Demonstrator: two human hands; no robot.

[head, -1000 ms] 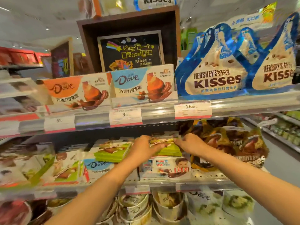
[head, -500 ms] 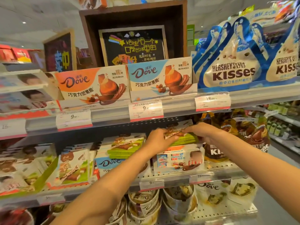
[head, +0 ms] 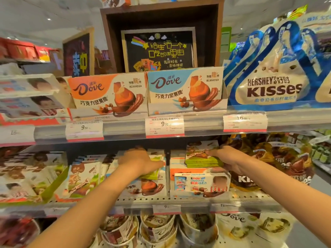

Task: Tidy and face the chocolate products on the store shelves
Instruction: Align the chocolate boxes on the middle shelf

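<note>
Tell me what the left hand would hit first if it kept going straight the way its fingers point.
Probably the vertical shelf divider: the left hand, resting on a green-edged chocolate pack, points right toward it, though depth is unclear.

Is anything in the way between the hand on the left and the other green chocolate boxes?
Nothing visible. The left hand already rests on the flat green chocolate boxes atop the Dove carton, while the right hand holds its own green stack.

Left hand (head: 141,162) covering most of a green-edged chocolate pack (head: 155,173), its front unreadable, right hand's (head: 231,160) fingertips hidden behind the stack of green packs (head: 202,157), small print on price tags (head: 164,126) blurred, Hershey's Kisses bags (head: 272,83) cut off at right edge, lower-left boxes (head: 19,176) smeared by blur
</note>
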